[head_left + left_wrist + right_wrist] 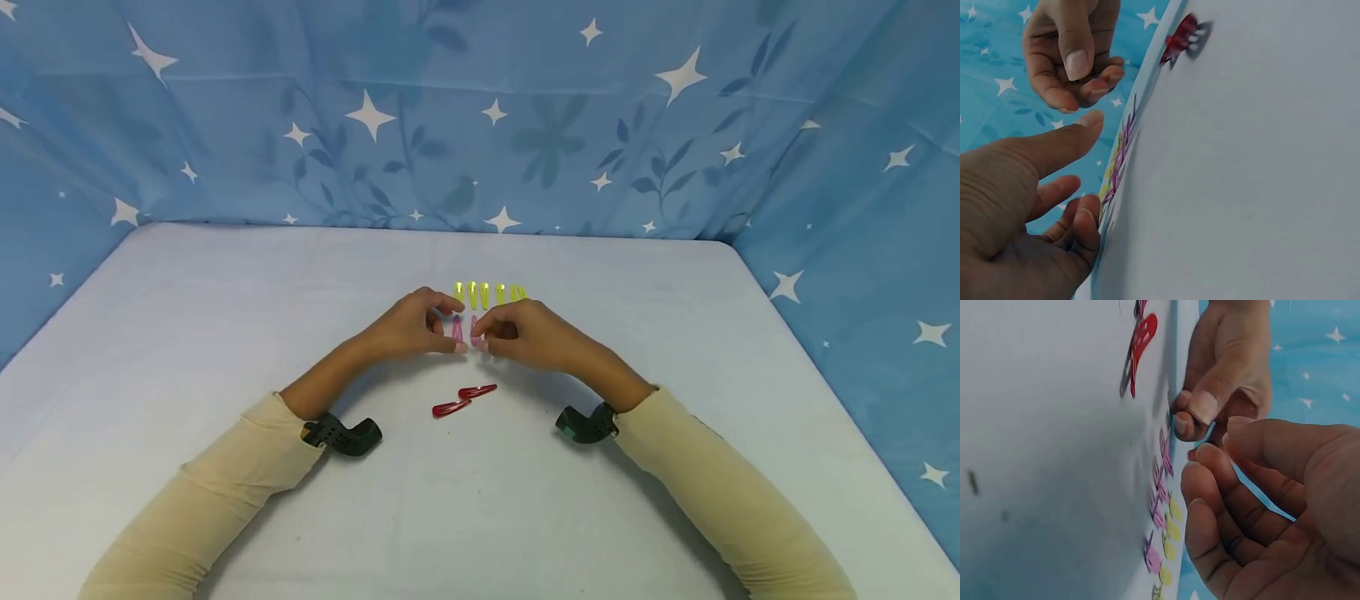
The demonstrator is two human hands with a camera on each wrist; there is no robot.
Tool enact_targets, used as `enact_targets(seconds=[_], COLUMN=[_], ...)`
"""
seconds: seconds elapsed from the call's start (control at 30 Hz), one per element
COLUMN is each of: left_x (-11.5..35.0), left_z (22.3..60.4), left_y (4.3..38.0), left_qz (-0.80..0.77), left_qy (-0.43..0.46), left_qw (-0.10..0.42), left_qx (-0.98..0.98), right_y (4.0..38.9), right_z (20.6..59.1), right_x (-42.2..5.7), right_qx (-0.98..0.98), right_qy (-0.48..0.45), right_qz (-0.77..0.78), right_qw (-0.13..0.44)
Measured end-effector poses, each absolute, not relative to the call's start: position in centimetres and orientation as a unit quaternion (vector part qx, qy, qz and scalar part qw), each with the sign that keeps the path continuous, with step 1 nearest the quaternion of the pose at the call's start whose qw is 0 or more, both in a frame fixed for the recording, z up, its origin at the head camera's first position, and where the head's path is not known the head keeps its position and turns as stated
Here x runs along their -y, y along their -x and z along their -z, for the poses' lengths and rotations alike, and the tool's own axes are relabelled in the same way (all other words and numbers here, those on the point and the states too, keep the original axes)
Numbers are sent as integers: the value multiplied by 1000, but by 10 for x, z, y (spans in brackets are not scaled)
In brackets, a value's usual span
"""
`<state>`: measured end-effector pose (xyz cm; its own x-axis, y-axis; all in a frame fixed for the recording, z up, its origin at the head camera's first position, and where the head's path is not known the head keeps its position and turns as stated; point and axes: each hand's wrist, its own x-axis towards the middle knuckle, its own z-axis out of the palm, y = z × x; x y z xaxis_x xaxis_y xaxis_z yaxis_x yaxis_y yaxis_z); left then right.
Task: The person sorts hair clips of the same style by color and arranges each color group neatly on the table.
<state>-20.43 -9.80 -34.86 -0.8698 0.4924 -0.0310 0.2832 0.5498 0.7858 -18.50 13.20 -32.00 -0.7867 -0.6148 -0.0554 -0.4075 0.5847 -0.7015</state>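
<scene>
Two pink hair clips, one [457,328] at my left fingers and another [474,327] at my right fingertips, lie upright on the table. My left hand [415,323] has thumb and fingers spread around the first one, without a visible grip. Bent fingers of my right hand [529,335] reach the second; in the right wrist view nothing shows between thumb and fingers. More pink clips [1159,519] appear there, hidden behind that hand in the head view. Beyond stands a row of several yellow hair clips [484,296]. Closer to me lie two red hair clips, one [451,408] left of the other [477,391].
A white cloth covers the table [465,508]. Blue star-patterned curtain [442,108] hangs along the back and both sides. Black wrist cameras, left [345,436] and right [587,423], sit at the sleeve cuffs, low over the table.
</scene>
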Motion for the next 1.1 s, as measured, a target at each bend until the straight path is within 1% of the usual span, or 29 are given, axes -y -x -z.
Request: enact_targets(seconds=[0.1, 0.2, 0.3, 0.5, 0.63, 0.73, 0.97, 1.1], left_x=[99, 102, 103, 101, 99, 98, 97, 97], left_z=[344, 338, 333, 331, 334, 335, 336, 335], left_y=[198, 189, 180, 162, 153, 148, 136, 132], left_qz=[-418, -415, -412, -412, -413, -406, -369, -354], left_qy=[-230, -239, -242, -225, -218, -217, -245, -255], left_qw=[122, 133, 160, 233, 257, 254, 208, 196], left_qx=[-870, -868, -864, -852, -846, -851, -872, -878], right_y=[180, 174, 169, 163, 160, 158, 153, 152], right_z=[320, 321, 323, 328, 329, 330, 330, 329], right_x=[-132, -131, -130, -128, -128, -128, -127, -128], right_qx=[-874, -874, -872, -868, -871, -874, -882, -886], right_qy=[295, 299, 299, 297, 293, 295, 301, 311], right_qz=[348, 340, 340, 345, 339, 331, 310, 291], right_qw=[164, 178, 186, 199, 201, 198, 188, 182])
